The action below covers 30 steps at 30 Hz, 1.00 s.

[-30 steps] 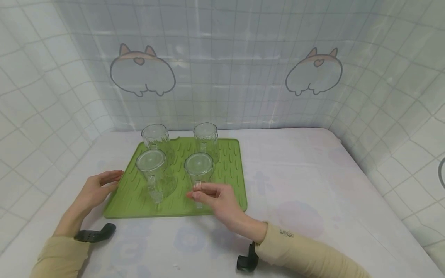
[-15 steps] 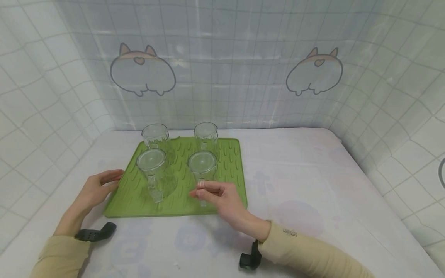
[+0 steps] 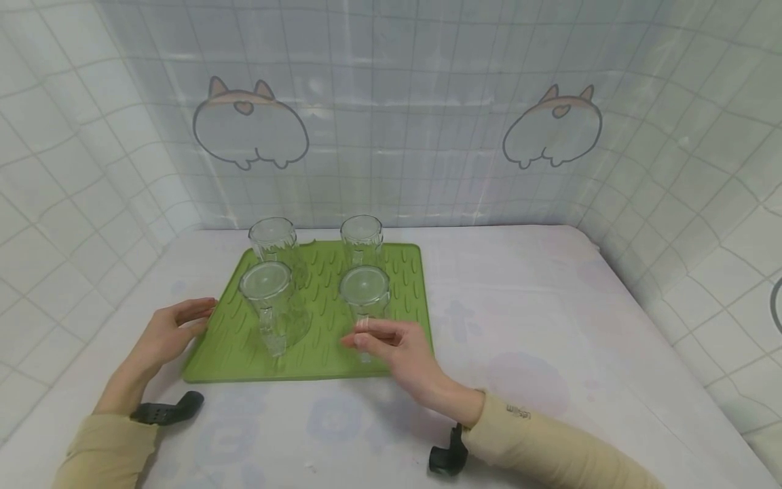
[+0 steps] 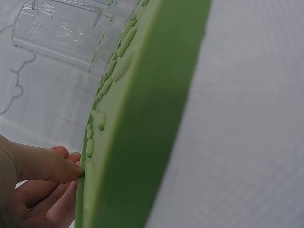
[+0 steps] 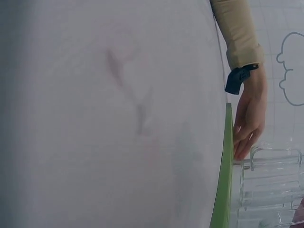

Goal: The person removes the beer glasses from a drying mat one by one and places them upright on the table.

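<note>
On a green ridged drying mat (image 3: 324,360) stand several clear glass mugs. My right hand (image 3: 406,356) pinches the handle of the front right glass mug (image 3: 365,286), whose round base faces up. Beside it, the front left glass mug (image 3: 267,282) also has its base up and its handle toward me. Behind them are a back left mug (image 3: 272,234) and a back right mug (image 3: 362,234). My left hand (image 3: 168,334) rests at the mat's left edge with relaxed fingers; in the left wrist view its thumb (image 4: 66,171) touches that edge.
A white patterned cloth (image 3: 519,312) covers the table around the mat. Tile-print sheeting (image 3: 403,149) encloses the back and both sides. Black wrist cameras (image 3: 449,458) hang beneath both wrists.
My right hand has shifted the front right mug a short way to the right across the mat, away from the front left mug. My left hand has stayed in place.
</note>
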Tool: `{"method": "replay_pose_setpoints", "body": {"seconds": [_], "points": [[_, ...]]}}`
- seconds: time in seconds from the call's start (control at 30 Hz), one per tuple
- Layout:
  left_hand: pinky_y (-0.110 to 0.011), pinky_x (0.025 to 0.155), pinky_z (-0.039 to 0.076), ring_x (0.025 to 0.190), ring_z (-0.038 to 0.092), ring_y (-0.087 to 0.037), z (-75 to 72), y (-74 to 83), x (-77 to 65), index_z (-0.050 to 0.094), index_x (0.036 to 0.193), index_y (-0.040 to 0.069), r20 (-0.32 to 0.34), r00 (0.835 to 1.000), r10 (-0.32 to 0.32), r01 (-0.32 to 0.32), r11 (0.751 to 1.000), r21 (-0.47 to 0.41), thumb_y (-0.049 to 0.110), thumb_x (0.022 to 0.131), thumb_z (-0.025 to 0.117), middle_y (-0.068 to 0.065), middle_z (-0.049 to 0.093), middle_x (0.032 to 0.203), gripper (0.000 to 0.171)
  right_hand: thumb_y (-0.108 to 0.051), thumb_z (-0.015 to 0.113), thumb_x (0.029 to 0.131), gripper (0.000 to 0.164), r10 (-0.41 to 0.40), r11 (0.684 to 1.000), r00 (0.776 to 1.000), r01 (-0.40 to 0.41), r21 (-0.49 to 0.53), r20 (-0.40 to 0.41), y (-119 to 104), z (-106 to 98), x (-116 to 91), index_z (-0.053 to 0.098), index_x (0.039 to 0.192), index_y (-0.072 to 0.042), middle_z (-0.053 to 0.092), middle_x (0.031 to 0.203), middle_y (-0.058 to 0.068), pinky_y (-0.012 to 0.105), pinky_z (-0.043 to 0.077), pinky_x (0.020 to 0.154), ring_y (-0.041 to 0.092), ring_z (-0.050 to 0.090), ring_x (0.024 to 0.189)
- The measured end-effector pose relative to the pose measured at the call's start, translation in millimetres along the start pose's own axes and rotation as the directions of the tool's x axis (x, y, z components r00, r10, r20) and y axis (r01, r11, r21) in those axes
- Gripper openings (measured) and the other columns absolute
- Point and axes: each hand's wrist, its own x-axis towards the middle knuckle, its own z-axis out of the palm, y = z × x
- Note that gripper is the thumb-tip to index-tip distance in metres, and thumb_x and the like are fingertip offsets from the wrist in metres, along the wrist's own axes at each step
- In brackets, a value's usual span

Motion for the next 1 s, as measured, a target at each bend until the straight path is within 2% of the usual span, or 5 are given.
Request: {"method": "replay_pose_setpoints", "body": {"seconds": [0.37,0.67,0.87,1.0], "points": [[-0.073,0.104,0.036,0.133,0.037,-0.058,-0.8,1.2,0.8,0.039,0.147,-0.009,0.008,1.000,-0.014,0.013,1.000,0.010,0.019,0.106,0.050,-0.036,0.045,0.143,0.051,-0.022,0.069,0.095,0.027,-0.006,1.000,1.000,0.006,-0.012,-0.011,0.3,-9.6,-3.0,0.071,0.119,-0.008,0.076,0.108,0.009,0.029,0.057,0.096,0.018,0.070,0.107],[-0.074,0.104,0.035,0.133,0.036,-0.058,-1.1,2.1,0.0,0.039,0.147,-0.009,0.008,1.000,-0.002,0.002,1.000,0.002,0.018,0.105,0.051,-0.037,0.046,0.142,0.051,-0.023,0.069,0.096,0.025,-0.041,0.998,0.998,0.039,-0.050,-0.046,-2.6,-16.0,-8.8,0.072,0.118,-0.012,0.077,0.106,0.006,0.029,0.058,0.093,0.017,0.071,0.105],[-0.075,0.104,0.034,0.134,0.034,-0.059,-1.2,2.4,-0.5,0.037,0.148,-0.008,0.022,1.000,-0.011,0.012,1.000,-0.009,0.020,0.106,0.050,-0.037,0.044,0.143,0.053,-0.023,0.068,0.096,0.023,-0.064,0.996,0.996,0.060,-0.073,-0.063,-2.8,-22.2,-12.1,0.072,0.116,-0.012,0.077,0.105,0.005,0.039,0.060,0.092,0.016,0.071,0.104],[-0.075,0.104,0.034,0.134,0.034,-0.059,-0.7,1.9,-0.3,0.037,0.148,-0.008,0.017,1.000,-0.015,0.015,1.000,-0.005,0.020,0.106,0.049,-0.037,0.044,0.143,0.053,-0.022,0.068,0.096,0.023,-0.083,0.993,0.994,0.076,-0.089,-0.074,-2.9,-27.2,-13.2,0.072,0.116,-0.011,0.077,0.104,0.006,0.040,0.060,0.092,0.017,0.072,0.102]]}}
